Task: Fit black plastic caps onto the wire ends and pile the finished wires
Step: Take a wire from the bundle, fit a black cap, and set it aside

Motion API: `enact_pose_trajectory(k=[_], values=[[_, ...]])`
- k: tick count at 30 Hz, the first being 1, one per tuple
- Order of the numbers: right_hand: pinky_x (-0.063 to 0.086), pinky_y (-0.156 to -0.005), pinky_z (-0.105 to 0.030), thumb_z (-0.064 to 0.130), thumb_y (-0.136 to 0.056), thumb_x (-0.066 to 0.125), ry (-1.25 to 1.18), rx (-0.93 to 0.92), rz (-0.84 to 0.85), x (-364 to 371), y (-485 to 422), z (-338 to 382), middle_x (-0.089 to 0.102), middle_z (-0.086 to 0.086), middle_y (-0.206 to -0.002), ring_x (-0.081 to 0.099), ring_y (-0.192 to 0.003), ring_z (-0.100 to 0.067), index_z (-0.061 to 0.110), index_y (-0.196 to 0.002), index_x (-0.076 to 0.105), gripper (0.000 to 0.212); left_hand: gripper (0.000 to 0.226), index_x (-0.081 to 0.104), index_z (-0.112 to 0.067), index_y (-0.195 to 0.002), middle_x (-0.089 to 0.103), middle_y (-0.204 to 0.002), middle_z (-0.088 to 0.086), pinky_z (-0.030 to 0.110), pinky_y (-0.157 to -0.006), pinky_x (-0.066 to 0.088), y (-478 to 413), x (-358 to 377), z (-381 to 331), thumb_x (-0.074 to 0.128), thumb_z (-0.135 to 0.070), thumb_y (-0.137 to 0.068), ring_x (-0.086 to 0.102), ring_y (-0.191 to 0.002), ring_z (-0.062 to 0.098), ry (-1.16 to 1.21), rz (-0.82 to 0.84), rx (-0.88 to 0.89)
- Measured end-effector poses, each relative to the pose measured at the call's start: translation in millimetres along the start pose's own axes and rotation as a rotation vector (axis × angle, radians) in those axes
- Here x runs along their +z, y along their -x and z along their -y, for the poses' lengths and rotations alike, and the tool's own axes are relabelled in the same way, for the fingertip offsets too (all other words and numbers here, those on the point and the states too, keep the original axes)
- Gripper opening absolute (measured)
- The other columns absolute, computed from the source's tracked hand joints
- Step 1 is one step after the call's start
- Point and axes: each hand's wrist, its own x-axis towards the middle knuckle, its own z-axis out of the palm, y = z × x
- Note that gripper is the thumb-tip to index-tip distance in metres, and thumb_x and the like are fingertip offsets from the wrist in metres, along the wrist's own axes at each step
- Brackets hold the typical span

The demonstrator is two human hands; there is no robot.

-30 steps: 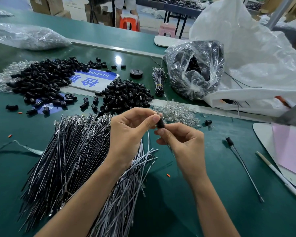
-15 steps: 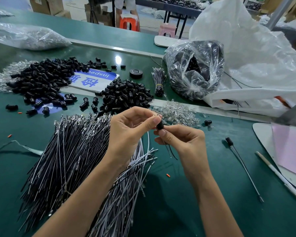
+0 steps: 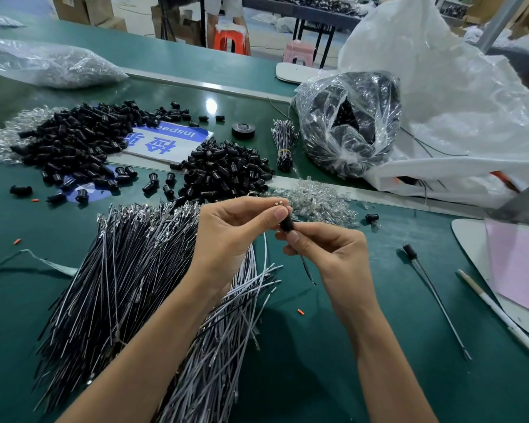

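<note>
Clear bag up right, stuffed with black parts, right against the big white sack. My left hand and right hand both pinch 1 black cap above the green table, its wire dangling below. Wire pile under my left wrist, loose caps beyond. Orange stool out back.

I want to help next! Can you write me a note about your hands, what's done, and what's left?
Left hand pinches the metal tip of the wire; right hand pinches the black cap on it, seating unclear.
Loose caps lie heaped behind; uncapped wires are piled under the left arm.
Done: one capped wire lies to the right.
Left: finish this one, then the big pile.
</note>
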Motion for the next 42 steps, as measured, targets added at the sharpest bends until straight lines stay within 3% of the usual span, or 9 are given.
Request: enact_pose_trajectory(k=[12,16,23,33,42], values=[[0.054,-0.070,-0.018,0.014,-0.080,0.072,0.065,-0.020,0.007,1.3,0.4,-2.2,0.077,-0.004,-0.082,0.072,-0.075,-0.011,0.020,-0.090,0.078,0.013,0.011,0.077,-0.010,-0.086,0.076,-0.085,0.003,0.021,-0.073,0.054,2.4,1.6,0.6,0.072,-0.007,-0.077,0.071,-0.079,0.013,-0.051,0.025,0.073],[0.052,-0.066,-0.018,0.019,-0.078,0.074,0.114,-0.034,-0.027,3.6,-0.5,-4.6,0.075,-0.001,-0.073,0.067,-0.067,-0.011,0.025,-0.082,0.077,0.009,0.010,0.077,-0.013,-0.085,0.076,-0.086,0.003,0.021,-0.076,0.054,3.3,4.5,-0.2,0.071,-0.009,-0.077,0.070,-0.080,0.012,-0.041,0.012,0.068],[0.048,-0.058,-0.019,0.023,-0.086,0.070,0.199,-0.096,-0.053,4.8,-0.2,-7.0,0.071,-0.001,-0.065,0.059,-0.057,-0.007,0.016,-0.073,0.074,0.015,0.027,0.070,-0.009,-0.100,0.076,-0.090,0.009,0.028,-0.072,0.059,6.7,10.1,2.0,0.071,-0.007,-0.073,0.071,-0.082,0.018,-0.013,0.078,-0.050],[0.050,-0.059,-0.019,0.018,-0.081,0.071,0.212,-0.112,-0.100,13.7,3.3,-13.0,0.072,0.002,-0.066,0.062,-0.057,-0.006,0.025,-0.077,0.075,0.009,0.023,0.071,-0.009,-0.098,0.076,-0.084,0.009,0.024,-0.070,0.057,3.1,6.0,-1.8,0.070,-0.009,-0.076,0.074,-0.077,0.022,-0.030,0.001,0.042],[0.050,-0.061,-0.018,0.010,-0.082,0.075,0.273,-0.114,-0.062,24.0,4.5,-10.6,0.073,0.004,-0.068,0.067,-0.061,-0.007,0.015,-0.080,0.076,0.005,0.023,0.069,-0.009,-0.098,0.076,-0.080,0.008,0.027,-0.068,0.058,0.7,4.1,-5.8,0.068,-0.012,-0.075,0.074,-0.072,0.023,0.041,-0.120,-0.010]])
